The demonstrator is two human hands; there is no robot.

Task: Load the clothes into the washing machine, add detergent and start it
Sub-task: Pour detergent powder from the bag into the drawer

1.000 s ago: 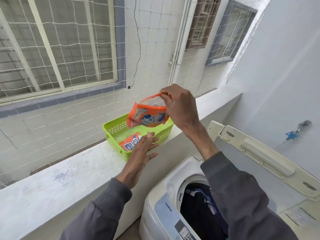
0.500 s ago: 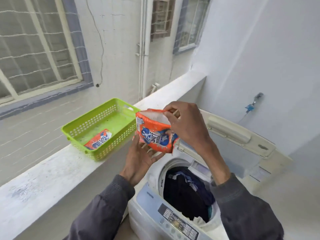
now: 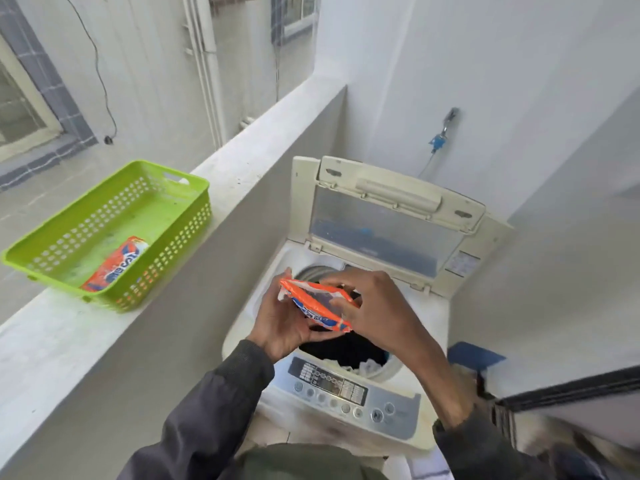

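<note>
An orange detergent packet (image 3: pixel 317 306) with blue print is held over the open drum of the top-loading washing machine (image 3: pixel 426 327). My left hand (image 3: pixel 282 322) grips it from below and the left. My right hand (image 3: pixel 375 311) pinches its open top edge from the right. Dark clothes (image 3: pixel 346 351) with a bit of white fabric fill the drum beneath. The machine's lid (image 3: pixel 388 220) stands raised at the back. Its control panel (image 3: pixel 346 393) with round buttons faces me at the front.
A green plastic basket (image 3: pixel 166 216) sits on the white ledge (image 3: pixel 45 344) to the left, with a second orange detergent packet (image 3: pixel 116 265) lying inside. A water tap with a blue fitting (image 3: pixel 441 135) is on the wall behind the machine. A dark-framed object (image 3: pixel 568 393) juts in at right.
Both hands have carried the detergent packet from above the basket, to the right and down, until it sits over the drum opening. My view has swung right and down toward the machine.
</note>
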